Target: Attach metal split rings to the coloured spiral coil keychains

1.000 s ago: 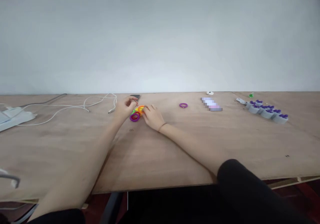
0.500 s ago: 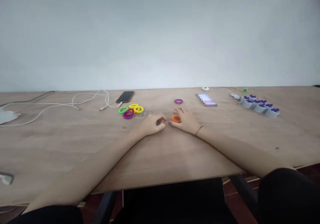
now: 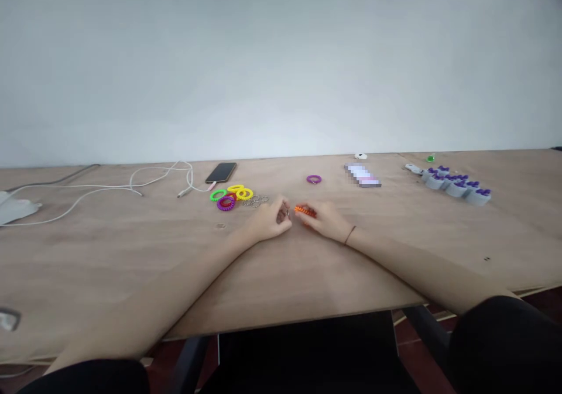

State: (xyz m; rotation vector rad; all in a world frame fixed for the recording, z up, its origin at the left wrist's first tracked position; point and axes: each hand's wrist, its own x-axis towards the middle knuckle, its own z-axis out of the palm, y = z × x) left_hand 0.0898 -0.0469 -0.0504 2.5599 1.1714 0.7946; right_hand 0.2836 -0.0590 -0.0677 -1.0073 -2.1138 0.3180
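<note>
My left hand (image 3: 268, 221) is closed in a pinch on a small metal split ring (image 3: 287, 212), partly hidden by the fingers. Just to its right, my right hand (image 3: 328, 221) grips an orange coil wristband (image 3: 302, 209), seen nearly edge-on. The wristband and the split ring are close but look apart. Left of my hands lies a pile of coil wristbands: green (image 3: 212, 197), purple (image 3: 225, 209), red and yellow (image 3: 244, 199). Several loose split rings (image 3: 255, 203) lie between that pile and my left hand. Beyond my hands rests another purple coil wristband (image 3: 314, 176) with a metal ring on it.
A dark phone (image 3: 222, 172) with white cables (image 3: 160, 176) lies at the back left. At the back right are a blurred-out phone (image 3: 363, 175), a white case (image 3: 360, 156) and white pots with purple tops (image 3: 456, 189). The table's front edge (image 3: 285, 327) runs below my forearms.
My right fingers have closed on the orange wristband, lifting and tilting it from flat to nearly edge-on. The left hand has turned slightly, showing more of the split ring.
</note>
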